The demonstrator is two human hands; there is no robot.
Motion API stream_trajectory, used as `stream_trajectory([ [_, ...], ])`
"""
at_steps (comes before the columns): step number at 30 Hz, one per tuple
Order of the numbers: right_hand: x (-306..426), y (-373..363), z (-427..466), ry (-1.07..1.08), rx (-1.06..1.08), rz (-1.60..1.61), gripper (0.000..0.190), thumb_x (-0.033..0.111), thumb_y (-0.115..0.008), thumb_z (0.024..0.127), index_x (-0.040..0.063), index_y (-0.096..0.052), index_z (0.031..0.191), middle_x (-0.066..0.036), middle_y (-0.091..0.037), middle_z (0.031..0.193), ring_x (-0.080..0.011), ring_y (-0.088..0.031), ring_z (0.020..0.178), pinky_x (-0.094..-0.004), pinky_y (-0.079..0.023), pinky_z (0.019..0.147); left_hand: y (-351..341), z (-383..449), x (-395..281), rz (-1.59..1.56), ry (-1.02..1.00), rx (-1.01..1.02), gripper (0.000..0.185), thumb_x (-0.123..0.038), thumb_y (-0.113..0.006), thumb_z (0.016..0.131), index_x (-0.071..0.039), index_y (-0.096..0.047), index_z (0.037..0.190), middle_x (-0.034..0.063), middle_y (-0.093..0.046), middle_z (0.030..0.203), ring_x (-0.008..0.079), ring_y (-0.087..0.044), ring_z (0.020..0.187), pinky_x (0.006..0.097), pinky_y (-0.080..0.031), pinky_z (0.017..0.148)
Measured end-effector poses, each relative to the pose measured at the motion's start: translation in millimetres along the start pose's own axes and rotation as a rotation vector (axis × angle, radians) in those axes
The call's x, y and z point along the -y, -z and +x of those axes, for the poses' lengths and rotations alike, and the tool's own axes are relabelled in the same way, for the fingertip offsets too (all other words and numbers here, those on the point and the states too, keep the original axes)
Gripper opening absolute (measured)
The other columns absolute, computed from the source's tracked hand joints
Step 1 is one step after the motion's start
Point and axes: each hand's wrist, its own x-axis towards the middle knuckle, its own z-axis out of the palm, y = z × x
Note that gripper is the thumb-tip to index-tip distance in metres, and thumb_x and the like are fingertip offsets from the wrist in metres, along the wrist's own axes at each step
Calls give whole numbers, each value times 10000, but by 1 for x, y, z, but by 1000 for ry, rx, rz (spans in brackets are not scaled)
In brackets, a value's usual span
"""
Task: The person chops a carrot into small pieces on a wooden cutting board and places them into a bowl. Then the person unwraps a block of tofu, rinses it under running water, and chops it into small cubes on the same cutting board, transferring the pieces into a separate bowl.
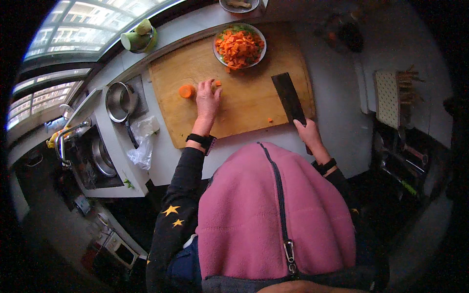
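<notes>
A wooden cutting board (245, 99) lies on the white counter. My left hand (207, 98) rests over its left part, fingers bent; whether something is under the fingertips is hard to tell. Just left of it stands a carrot chunk (187, 91), and a small carrot piece (218, 83) lies by the fingertips. On the right, my right hand (309, 132) grips the handle of a dark cleaver (288, 94), its blade over the board's right side. At the far edge is a bowl (263, 56) heaped with diced carrot (238, 47) over green pieces. Another carrot bit (270, 120) lies near the front edge.
Left of the board are a metal saucepan (119, 102) and a clear plastic bag (141, 152). A sink with a faucet (60, 143) lies farther left. A green bowl (152, 43) with cut green vegetables sits on the window ledge. A chopstick holder (386, 99) is at right.
</notes>
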Motion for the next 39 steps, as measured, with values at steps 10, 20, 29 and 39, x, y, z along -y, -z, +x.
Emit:
stream_trajectory([
  [10, 12, 3, -2, -91, 96, 82, 364, 298, -655, 880, -51, -628, 978, -123, -638, 733, -228, -599, 651, -387, -471, 617, -19, 14, 3, 152, -15, 109, 221, -125, -700, 804, -35, -603, 981, 182, -609, 976, 365, -610, 884, 410, -513, 771],
  [20, 7, 2, 3, -128, 109, 51, 348, 283, -664, 871, -52, -638, 957, -139, -656, 739, -250, -619, 665, -389, -484, 629, -25, 39, -38, -543, 136, -262, 306, -115, -675, 880, -7, -590, 1153, 121, -624, 1074, 189, -648, 897, 304, -520, 776],
  [29, -8, -5, 6, 103, -44, 114, 351, 323, -673, 868, 2, -587, 756, -48, -528, 528, -163, -507, 431, -327, -391, 425, -55, 42, -14, 43, 19, -34, 174, -110, -641, 829, -22, -581, 967, 195, -552, 1002, 385, -565, 951, 445, -488, 820],
  [39, -8, -3, 9, -98, 69, 67, 396, 331, -694, 841, -61, -648, 882, -174, -665, 723, -285, -648, 658, -408, -491, 619, -20, 49, -44, -911, 237, -174, 251, -151, -718, 869, -13, -601, 1043, 76, -638, 1028, 129, -633, 883, 267, -519, 764],
])
